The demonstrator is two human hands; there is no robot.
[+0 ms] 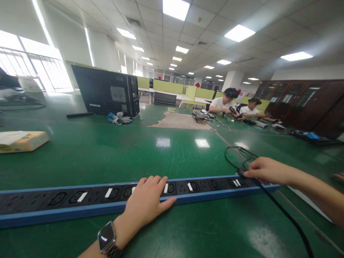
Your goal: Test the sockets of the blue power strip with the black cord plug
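Note:
A long blue-edged power strip [204, 186] with black sockets and several white labels lies across the green table. My left hand [145, 200], with a watch on the wrist, rests over the strip's middle, its fingers on the far edge and its thumb along the near one. At the strip's right end my right hand [262, 168] pinches a black plug [241, 173] down at the sockets. Whether the plug sits in a socket cannot be made out. A black cable [288, 215] runs from there towards the lower right, with more cable looped behind.
A black computer case [107, 89] stands at the back left, blue and white gloves [119, 118] beside it. A yellow box [24, 141] lies at the left. Two people sit at the table's far right among tools and parts. A bare patch [182, 120] shows on the green top.

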